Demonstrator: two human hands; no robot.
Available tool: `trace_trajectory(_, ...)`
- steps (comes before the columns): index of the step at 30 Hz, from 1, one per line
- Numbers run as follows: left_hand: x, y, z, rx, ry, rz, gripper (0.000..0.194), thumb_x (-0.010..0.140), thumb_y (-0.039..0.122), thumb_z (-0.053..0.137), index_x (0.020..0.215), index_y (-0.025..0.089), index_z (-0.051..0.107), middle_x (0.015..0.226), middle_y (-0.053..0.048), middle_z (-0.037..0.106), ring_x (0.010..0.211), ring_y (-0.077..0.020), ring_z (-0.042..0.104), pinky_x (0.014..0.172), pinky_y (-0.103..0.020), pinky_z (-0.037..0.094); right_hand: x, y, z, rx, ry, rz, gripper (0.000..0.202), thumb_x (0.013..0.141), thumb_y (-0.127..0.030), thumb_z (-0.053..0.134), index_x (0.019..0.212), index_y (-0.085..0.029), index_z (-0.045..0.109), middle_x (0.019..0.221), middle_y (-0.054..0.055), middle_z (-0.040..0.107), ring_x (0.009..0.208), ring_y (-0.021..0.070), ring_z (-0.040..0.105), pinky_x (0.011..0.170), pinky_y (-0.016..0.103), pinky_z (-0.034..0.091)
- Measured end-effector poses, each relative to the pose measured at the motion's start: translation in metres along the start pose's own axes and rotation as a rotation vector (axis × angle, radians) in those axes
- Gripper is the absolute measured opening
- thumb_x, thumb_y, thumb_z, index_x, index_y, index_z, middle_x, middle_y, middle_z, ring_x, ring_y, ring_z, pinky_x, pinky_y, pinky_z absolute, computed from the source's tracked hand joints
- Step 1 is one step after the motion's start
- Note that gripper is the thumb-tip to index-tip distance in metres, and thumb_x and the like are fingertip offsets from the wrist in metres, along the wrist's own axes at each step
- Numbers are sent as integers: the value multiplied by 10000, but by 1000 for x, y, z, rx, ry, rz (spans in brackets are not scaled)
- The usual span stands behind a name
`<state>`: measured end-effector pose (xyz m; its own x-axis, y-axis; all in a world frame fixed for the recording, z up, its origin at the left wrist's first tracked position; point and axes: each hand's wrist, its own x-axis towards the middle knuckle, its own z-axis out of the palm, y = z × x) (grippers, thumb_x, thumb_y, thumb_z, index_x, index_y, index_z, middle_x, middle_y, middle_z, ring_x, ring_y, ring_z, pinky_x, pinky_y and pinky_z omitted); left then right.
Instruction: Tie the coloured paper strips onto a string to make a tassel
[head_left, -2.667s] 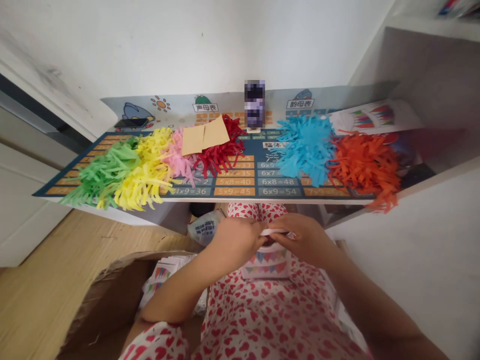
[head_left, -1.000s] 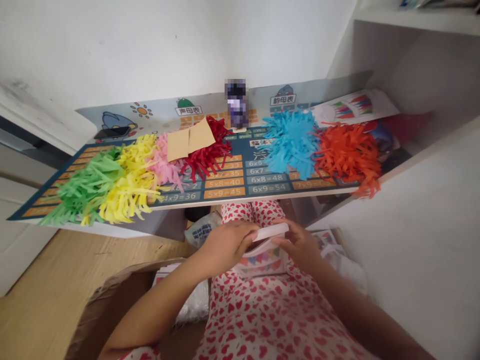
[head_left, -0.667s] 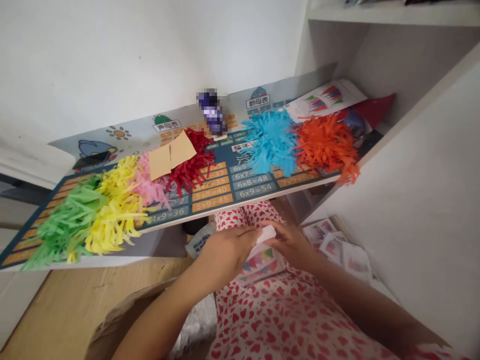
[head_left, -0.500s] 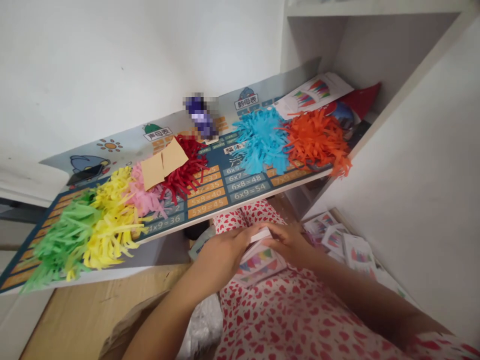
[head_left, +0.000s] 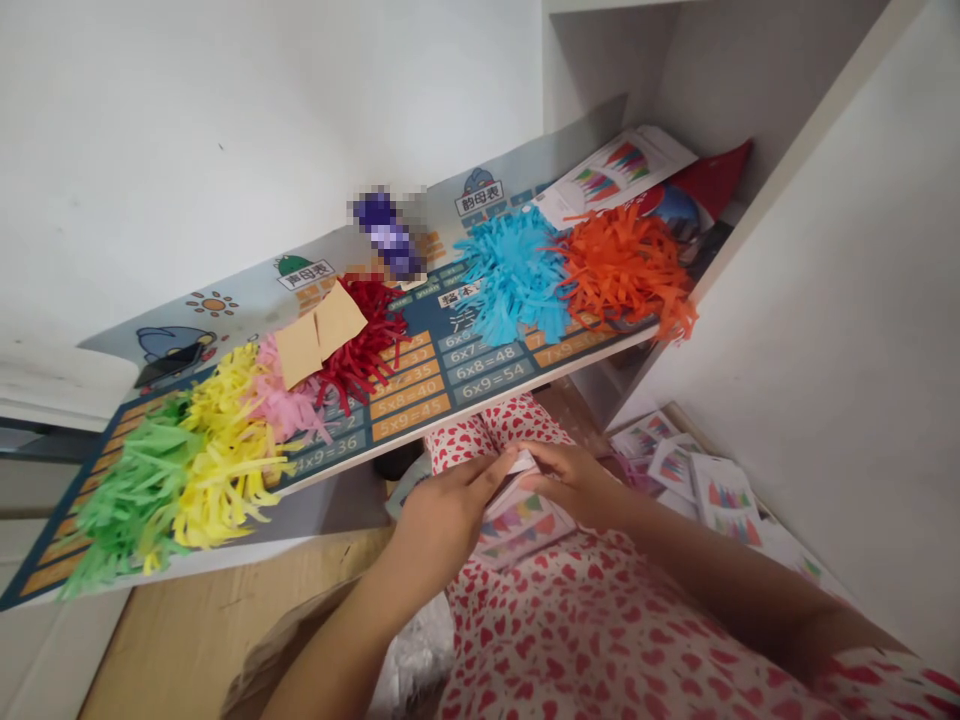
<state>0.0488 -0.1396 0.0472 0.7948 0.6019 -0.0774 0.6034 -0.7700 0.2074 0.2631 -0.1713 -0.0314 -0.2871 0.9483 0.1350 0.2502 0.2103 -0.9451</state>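
Over my lap, a flat white packet (head_left: 523,527) printed with colourful triangles is held between both hands. My left hand (head_left: 448,508) grips its left side, fingers pressed near a white flap or folded edge at the top. On the other side, my right hand (head_left: 576,486) pinches the same upper edge between thumb and fingers. The hands partly cover the packet, so its far edge is hidden. Nearest on the desk above are a blue fringed paper bundle (head_left: 514,275) and an orange one (head_left: 626,270).
The desk mat (head_left: 409,400) bears green (head_left: 135,480), yellow (head_left: 225,470), pink (head_left: 289,405) and dark red (head_left: 367,345) fringed bundles, with tan cards (head_left: 322,335) on top. Similar printed packets (head_left: 724,500) lie low on the right. A white cabinet wall (head_left: 817,330) rises at right.
The view has shifted slightly. My fingers have moved a little along the packet's top edge, and the white flap there looks lower and less exposed. Both hands keep hold.
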Motion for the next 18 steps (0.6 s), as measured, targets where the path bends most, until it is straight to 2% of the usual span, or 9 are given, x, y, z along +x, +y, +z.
trace_trajectory(5, -3, 4, 2, 51, 17, 1, 720, 867, 28, 481, 1523, 263, 300, 1373, -101, 599, 1101, -221, 667, 884, -339, 572, -1, 0, 0, 10, -16, 10, 426, 918, -398, 548, 1296, -206, 591, 1088, 53, 706, 926, 192, 656, 833, 302, 495)
trace_trajectory(11, -6, 8, 5, 59, 81, -4, 620, 868, 30, 454, 1462, 205, 416, 1372, -119, 604, 1150, -218, 651, 929, -342, 561, -1, 2, 3, -31, -6, 18, 459, 913, -408, 551, 1322, -201, 578, 1066, 65, 719, 944, 213, 670, 876, 342, 502)
trace_trajectory(18, -8, 12, 5, 35, 108, -11, 569, 896, 62, 421, 1453, 176, 422, 1403, -124, 577, 1186, -215, 633, 956, -356, 556, -2, 5, 5, -13, -3, 6, 456, 918, -418, 561, 1336, -236, 577, 1134, 58, 709, 1001, 217, 672, 902, 342, 515)
